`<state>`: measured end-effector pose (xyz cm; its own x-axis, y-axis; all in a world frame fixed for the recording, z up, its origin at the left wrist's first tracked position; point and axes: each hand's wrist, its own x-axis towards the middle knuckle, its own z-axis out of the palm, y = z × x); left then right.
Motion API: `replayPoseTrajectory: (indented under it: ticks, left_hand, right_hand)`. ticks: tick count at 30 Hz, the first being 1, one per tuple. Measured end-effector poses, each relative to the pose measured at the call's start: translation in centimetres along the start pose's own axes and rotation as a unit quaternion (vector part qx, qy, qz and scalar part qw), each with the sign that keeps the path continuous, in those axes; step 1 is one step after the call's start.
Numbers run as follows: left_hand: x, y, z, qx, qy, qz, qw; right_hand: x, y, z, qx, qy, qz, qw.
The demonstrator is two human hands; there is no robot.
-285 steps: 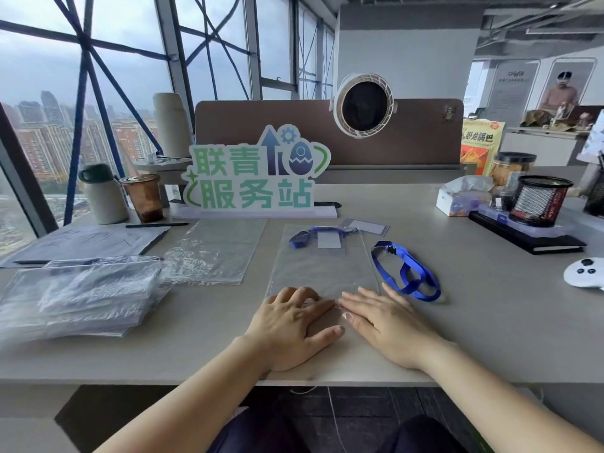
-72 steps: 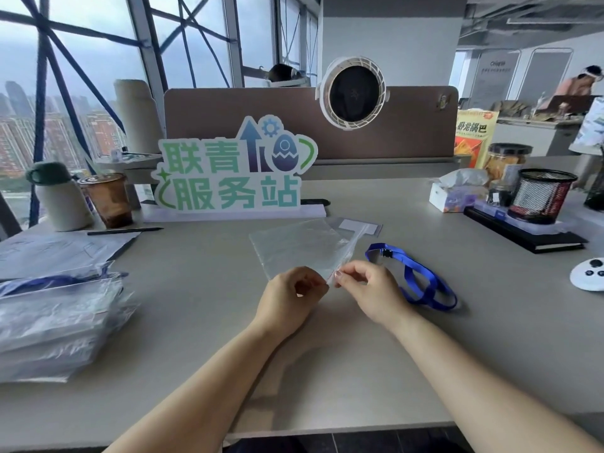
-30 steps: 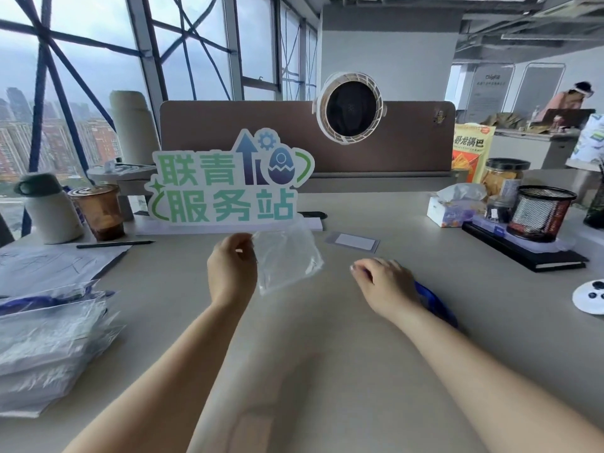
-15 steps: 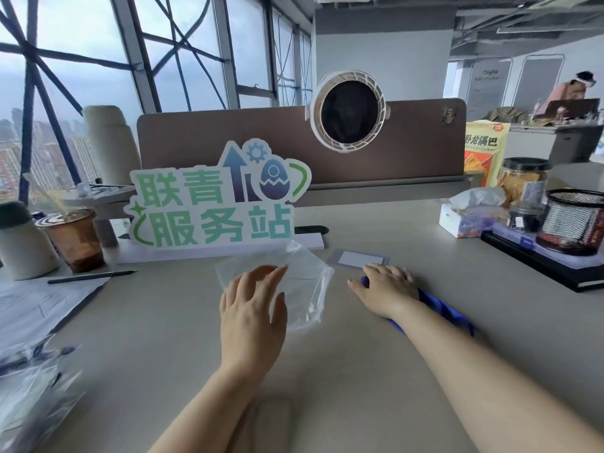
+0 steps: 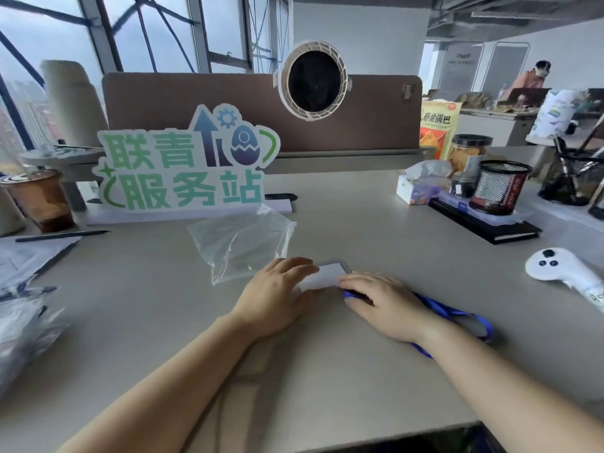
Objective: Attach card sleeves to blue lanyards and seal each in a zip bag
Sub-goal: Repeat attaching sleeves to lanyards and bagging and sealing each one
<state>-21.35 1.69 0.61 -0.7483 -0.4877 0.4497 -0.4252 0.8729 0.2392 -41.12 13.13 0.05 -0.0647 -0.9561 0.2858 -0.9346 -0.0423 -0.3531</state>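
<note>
- Two hands lie close together on the counter: the left hand rests flat fingers on the card sleeve, and the right hand covers one end of the blue lanyard, hiding its grip.
- Just beyond the left hand lies a crumpled zip bag.
- Pile of bags at left, white controller at right.
- Green sign stands farther back.

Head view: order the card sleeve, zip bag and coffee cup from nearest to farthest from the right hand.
From the right hand:
1. Card sleeve, touching its fingertips, just ahead and left.
2. Zip bag, further left and ahead.
3. Coffee cup, far left, at the back.
</note>
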Motion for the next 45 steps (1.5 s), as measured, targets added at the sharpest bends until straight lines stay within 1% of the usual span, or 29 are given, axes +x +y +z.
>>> replayPoseTrajectory:
  ticks: [2,3,4,5,7,8,9,11,13,15,19,21,24,26,28,30,32,33,34,38,41,45]
  left_hand:
    - [-0.1,0.2,0.3,0.012,-0.048,-0.014,0.999]
    - [-0.2,0.2,0.4,0.014,-0.058,-0.02,0.998]
    - [-0.3,0.1,0.4,0.01,-0.065,-0.026,0.997]
    - [-0.6,-0.1,0.3,0.007,-0.07,-0.033,0.997]
    - [-0.8,-0.3,0.1,0.014,-0.089,-0.046,0.995]
    - [-0.9,-0.3,0.0,0.019,-0.099,-0.049,0.994]
    - [-1.0,-0.1,-0.1,0.019,-0.102,-0.05,0.993]
    - [-1.1,0.2,-0.4,0.014,-0.086,-0.045,0.995]
    - [-1.2,0.5,-0.6,0.019,-0.075,-0.043,0.996]
    - [-1.3,0.4,-0.6,0.024,-0.08,-0.051,0.995]
    - [-1.0,0.5,-0.9,0.011,-0.099,-0.088,0.991]
    - [-1.0,0.8,-1.1,0.019,-0.109,-0.104,0.988]
    - [-0.9,0.7,-1.6,0.031,-0.132,-0.117,0.984]
    - [-1.0,0.4,-2.2,0.016,-0.154,-0.127,0.98]
    - [-1.1,0.3,-2.7,-0.005,-0.17,-0.133,0.976]
    - [-1.2,0.4,-3.0,-0.022,-0.183,-0.148,0.972]
    - [-1.2,0.5,-3.3,-0.018,-0.191,-0.163,0.968]
    - [-1.2,0.4,-3.5,-0.007,-0.194,-0.17,0.966]
    - [-1.2,0.4,-3.6,0.005,-0.197,-0.176,0.965]
    - [-1.6,-0.2,-4.3,0.002,-0.21,-0.204,0.956]
    - [-1.9,-0.7,-4.6,-0.016,-0.214,-0.22,0.952]
    - [-2.0,-1.1,-4.6,-0.046,-0.201,-0.232,0.951]
  right_hand:
    - [-0.6,-0.2,-0.6,0.143,0.009,0.033,0.989]
    - [-0.6,-0.3,-1.0,0.234,0.026,0.058,0.97]
    - [-0.6,-0.2,-1.3,0.298,0.059,0.08,0.949]
    - [-0.6,0.1,-1.8,0.325,0.105,0.095,0.935]
    - [-0.7,0.7,-2.9,0.326,0.169,0.131,0.921]
    - [-1.0,0.8,-3.5,0.315,0.177,0.15,0.92]
    - [-1.2,1.0,-3.8,0.296,0.172,0.164,0.925]
    - [-1.6,0.9,-4.0,0.245,0.127,0.176,0.945]
    - [-1.7,0.8,-3.7,0.185,0.074,0.171,0.965]
    - [-1.6,1.2,-3.4,0.132,0.052,0.156,0.978]
    - [-1.2,2.2,-2.8,0.044,0.065,0.141,0.987]
    - [-1.0,2.3,-2.8,0.004,0.103,0.126,0.987]
    - [-0.7,1.6,-2.7,0.042,0.209,0.068,0.975]
    - [-0.5,0.6,-2.5,0.064,0.238,0.021,0.969]
    - [-0.1,-0.5,-1.9,0.085,0.223,-0.013,0.971]
    - [0.5,-1.6,-1.5,0.118,0.164,-0.026,0.979]
    - [1.6,-2.7,-1.8,0.177,0.084,0.0,0.981]
    - [2.3,-3.2,-2.0,0.211,0.058,0.02,0.976]
    - [2.9,-3.7,-1.9,0.236,0.053,0.036,0.97]
    - [4.1,-4.7,0.1,0.262,0.126,0.062,0.955]
    - [3.8,-4.8,1.3,0.259,0.127,0.047,0.956]
    - [3.1,-4.8,1.1,0.282,0.117,0.033,0.952]
